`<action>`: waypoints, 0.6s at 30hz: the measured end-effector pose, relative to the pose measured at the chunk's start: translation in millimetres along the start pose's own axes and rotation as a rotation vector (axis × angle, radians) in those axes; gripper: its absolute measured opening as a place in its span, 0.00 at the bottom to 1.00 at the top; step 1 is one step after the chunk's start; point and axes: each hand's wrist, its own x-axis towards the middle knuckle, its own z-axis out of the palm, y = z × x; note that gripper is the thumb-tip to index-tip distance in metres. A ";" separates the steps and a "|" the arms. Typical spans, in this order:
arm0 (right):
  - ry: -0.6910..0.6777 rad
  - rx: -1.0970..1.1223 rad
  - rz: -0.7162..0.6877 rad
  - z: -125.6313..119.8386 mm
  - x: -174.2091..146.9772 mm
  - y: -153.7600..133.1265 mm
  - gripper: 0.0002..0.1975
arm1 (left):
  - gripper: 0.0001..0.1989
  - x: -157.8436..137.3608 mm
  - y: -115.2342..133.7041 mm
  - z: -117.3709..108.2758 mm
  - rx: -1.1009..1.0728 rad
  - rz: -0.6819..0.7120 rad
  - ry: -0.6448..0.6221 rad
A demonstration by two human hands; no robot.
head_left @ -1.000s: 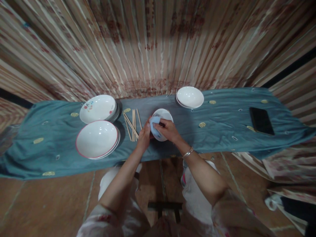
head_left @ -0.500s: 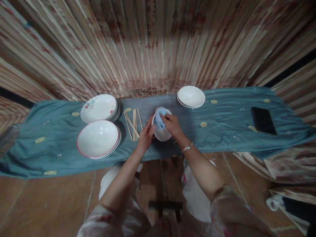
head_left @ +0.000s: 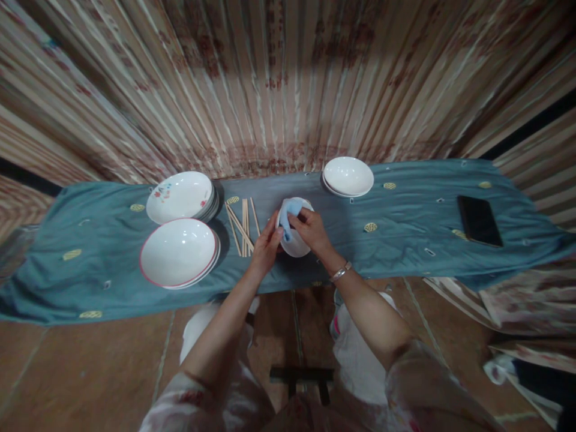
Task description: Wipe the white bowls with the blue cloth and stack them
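Observation:
Near the table's front edge, my left hand [head_left: 266, 245] grips the left side of a small white bowl [head_left: 297, 245], which is tilted with its inside towards me. My right hand [head_left: 314, 230] is closed on a light blue cloth [head_left: 290, 211] and presses it against the inside of the bowl. Part of the cloth hangs over the left rim. Just left of my left hand lie several wooden chopsticks [head_left: 245, 228], some of them crossed.
Left of the chopsticks stand a stack of flower-patterned plates [head_left: 180, 197] and a stack of red-rimmed bowls [head_left: 177, 252]. White stacked bowls [head_left: 348, 176] sit at the back, right of centre. A dark phone or tablet [head_left: 479, 220] lies at right on the green tablecloth [head_left: 405, 240].
My right hand has shifted slightly left and down inside the bowl. The cloth has moved with it and folds differently, now nearer the left rim. My left hand stays on the bowl.

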 end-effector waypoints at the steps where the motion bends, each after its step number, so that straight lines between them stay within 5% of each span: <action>1: 0.020 0.005 -0.011 0.2 -1.3 -0.7 0.18 | 0.33 0.1 0.2 -0.1 0.009 0.011 -0.003; 9: 0.051 -0.091 -0.071 -2.2 -12.8 -8.5 0.14 | 0.31 2.0 -2.3 -0.1 0.014 0.063 -0.013; 18: -0.008 -0.577 -0.338 -7.0 -11.1 -4.4 0.18 | 0.31 1.8 0.1 -1.0 0.042 0.108 -0.009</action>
